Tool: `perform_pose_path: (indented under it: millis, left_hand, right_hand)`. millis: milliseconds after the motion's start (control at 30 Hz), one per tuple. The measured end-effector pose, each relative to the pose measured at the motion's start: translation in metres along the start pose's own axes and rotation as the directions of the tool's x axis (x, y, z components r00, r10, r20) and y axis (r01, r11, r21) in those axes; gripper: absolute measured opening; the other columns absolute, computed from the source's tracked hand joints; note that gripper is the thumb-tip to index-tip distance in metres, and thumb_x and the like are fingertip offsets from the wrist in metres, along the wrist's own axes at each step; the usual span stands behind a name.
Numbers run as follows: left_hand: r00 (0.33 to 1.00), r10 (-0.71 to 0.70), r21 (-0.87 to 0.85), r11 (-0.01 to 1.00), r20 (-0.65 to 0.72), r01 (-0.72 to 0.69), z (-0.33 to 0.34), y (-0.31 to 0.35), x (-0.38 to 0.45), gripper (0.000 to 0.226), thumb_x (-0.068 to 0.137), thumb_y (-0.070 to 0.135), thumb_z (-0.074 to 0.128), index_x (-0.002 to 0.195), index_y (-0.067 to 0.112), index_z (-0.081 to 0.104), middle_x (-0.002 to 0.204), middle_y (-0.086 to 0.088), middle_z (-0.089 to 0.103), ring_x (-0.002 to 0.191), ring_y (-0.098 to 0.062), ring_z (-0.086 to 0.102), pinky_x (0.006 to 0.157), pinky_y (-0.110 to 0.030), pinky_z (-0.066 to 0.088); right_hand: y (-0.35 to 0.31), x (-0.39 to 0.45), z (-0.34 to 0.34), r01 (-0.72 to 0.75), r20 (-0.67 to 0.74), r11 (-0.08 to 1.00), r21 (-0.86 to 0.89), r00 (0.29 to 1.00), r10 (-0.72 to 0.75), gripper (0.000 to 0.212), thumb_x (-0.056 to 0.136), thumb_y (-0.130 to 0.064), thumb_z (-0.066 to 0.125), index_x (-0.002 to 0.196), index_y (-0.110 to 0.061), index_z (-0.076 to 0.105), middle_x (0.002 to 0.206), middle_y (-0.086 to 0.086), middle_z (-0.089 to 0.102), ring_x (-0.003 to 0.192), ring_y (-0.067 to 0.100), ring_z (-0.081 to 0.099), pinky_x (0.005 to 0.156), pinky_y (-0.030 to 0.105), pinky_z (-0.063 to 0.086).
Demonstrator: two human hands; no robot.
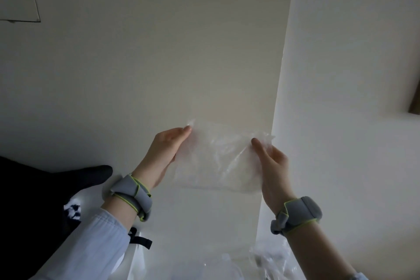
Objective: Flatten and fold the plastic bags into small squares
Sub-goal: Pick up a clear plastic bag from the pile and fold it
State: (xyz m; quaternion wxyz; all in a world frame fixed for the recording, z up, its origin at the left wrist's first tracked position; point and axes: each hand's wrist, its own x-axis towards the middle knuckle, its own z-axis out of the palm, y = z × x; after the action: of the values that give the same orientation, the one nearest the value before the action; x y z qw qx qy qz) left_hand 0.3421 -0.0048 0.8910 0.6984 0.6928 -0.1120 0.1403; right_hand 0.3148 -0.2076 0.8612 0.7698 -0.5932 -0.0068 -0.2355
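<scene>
Plastic bag (pixel 218 157), clear and crinkled, hangs stretched between my two hands, raised in front of a pale wall (pixel 159 52). My left hand (pixel 164 150) pinches its upper left corner, fingers extended along the left edge. My right hand (pixel 272 166) grips the upper right corner, thumb on the near face and fingers curled behind the film. Both wrists wear grey bands with green trim (pixel 131 195). More clear plastic bags (pixel 268 261) lie in a loose heap low down near me, right of centre. A dark cloth (pixel 34 200) sits at the left.
</scene>
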Motion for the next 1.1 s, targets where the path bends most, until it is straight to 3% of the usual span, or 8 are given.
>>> perform_pose_path:
  millis: [167, 267, 400, 567, 800, 967, 1033, 1100]
  left_hand:
    - [0.938, 0.259, 0.306, 0.934, -0.233, -0.182, 0.009, -0.003, -0.004, 0.035, 0.091, 0.029, 0.055, 0.064, 0.008, 0.047, 0.053, -0.001, 0.035, 0.053, -0.018, 0.029, 0.049, -0.024, 0.024]
    - [0.821, 0.495, 0.510, 0.804, -0.284, -0.308, 0.014, -0.002, -0.013, 0.025, 0.093, 0.023, 0.053, 0.076, 0.005, 0.054, 0.056, 0.005, 0.047, 0.052, -0.013, 0.043, 0.053, -0.025, 0.026]
    - [0.723, 0.651, 0.601, 0.680, -0.230, -0.421, 0.016, 0.000, -0.022, 0.014, 0.094, 0.017, 0.051, 0.087, 0.005, 0.055, 0.058, 0.017, 0.042, 0.048, -0.006, 0.045, 0.050, -0.018, 0.025]
    - [0.688, 0.704, 0.584, 0.637, -0.175, -0.503, 0.012, 0.004, -0.023, 0.013, 0.095, 0.015, 0.048, 0.091, 0.004, 0.054, 0.057, 0.018, 0.038, 0.051, 0.004, 0.046, 0.050, -0.006, 0.031]
    - [0.730, 0.650, 0.478, 0.720, -0.212, -0.503, 0.012, -0.002, -0.030, 0.005, 0.093, 0.017, 0.052, 0.092, 0.013, 0.049, 0.065, 0.013, 0.051, 0.053, -0.001, 0.050, 0.050, -0.007, 0.035]
    - [0.997, 0.007, 0.002, 1.000, -0.081, -0.007, 0.001, -0.016, -0.023, 0.044, 0.084, 0.054, 0.054, 0.114, 0.022, 0.050, 0.100, 0.011, 0.059, 0.080, 0.013, 0.056, 0.074, -0.004, 0.040]
    - [0.995, -0.073, 0.128, 0.988, -0.072, 0.082, 0.002, -0.030, -0.023, 0.049, 0.077, 0.063, 0.055, 0.092, 0.017, 0.058, 0.086, 0.003, 0.060, 0.076, -0.008, 0.058, 0.072, -0.020, 0.043]
    - [0.978, 0.035, 0.103, 0.995, -0.203, -0.015, 0.007, -0.034, -0.028, 0.039, 0.089, 0.040, 0.055, 0.063, 0.011, 0.050, 0.049, 0.006, 0.057, 0.047, -0.008, 0.052, 0.051, -0.022, 0.040]
  right_hand:
    - [0.005, 0.000, 0.003, 0.226, -0.007, 0.963, -0.144, 0.973, -0.229, 0.027, 0.080, -0.030, 0.067, 0.065, -0.011, 0.054, 0.067, 0.005, 0.053, 0.063, 0.018, 0.049, 0.060, 0.034, 0.040]
    - [0.002, -0.005, 0.007, 0.266, -0.040, 0.957, -0.115, 0.962, -0.272, 0.015, 0.082, -0.019, 0.068, 0.083, -0.017, 0.053, 0.078, -0.003, 0.057, 0.067, 0.008, 0.056, 0.060, 0.027, 0.047]
    - [-0.009, -0.007, 0.003, 0.077, 0.114, 0.995, 0.066, 0.990, -0.084, 0.053, 0.071, -0.049, 0.071, 0.115, -0.027, 0.049, 0.111, 0.002, 0.057, 0.093, 0.019, 0.062, 0.074, 0.033, 0.054]
    - [-0.025, -0.008, 0.001, -0.085, 0.179, 0.993, 0.077, 0.981, 0.070, 0.038, 0.074, -0.038, 0.065, 0.086, -0.003, 0.063, 0.077, 0.012, 0.058, 0.068, 0.025, 0.056, 0.056, 0.029, 0.049]
    - [-0.015, -0.006, 0.003, 0.063, -0.035, 0.995, 0.072, 0.998, -0.061, 0.029, 0.082, -0.017, 0.066, 0.076, 0.009, 0.056, 0.072, 0.013, 0.044, 0.067, 0.024, 0.043, 0.061, 0.035, 0.038]
    - [-0.011, -0.002, -0.001, 0.174, -0.041, 0.984, -0.037, 0.984, -0.175, 0.004, 0.082, -0.007, 0.066, 0.083, -0.010, 0.063, 0.077, -0.001, 0.060, 0.073, 0.015, 0.055, 0.065, 0.028, 0.047]
    - [-0.005, 0.001, 0.001, 0.206, -0.025, 0.975, -0.087, 0.978, -0.209, 0.008, 0.081, -0.011, 0.067, 0.087, -0.013, 0.062, 0.081, -0.002, 0.062, 0.075, 0.014, 0.058, 0.067, 0.028, 0.048]
    - [0.003, 0.003, 0.001, 0.153, 0.047, 0.984, -0.085, 0.988, -0.150, 0.028, 0.078, -0.030, 0.070, 0.101, -0.015, 0.060, 0.098, 0.001, 0.065, 0.089, 0.018, 0.063, 0.076, 0.033, 0.052]
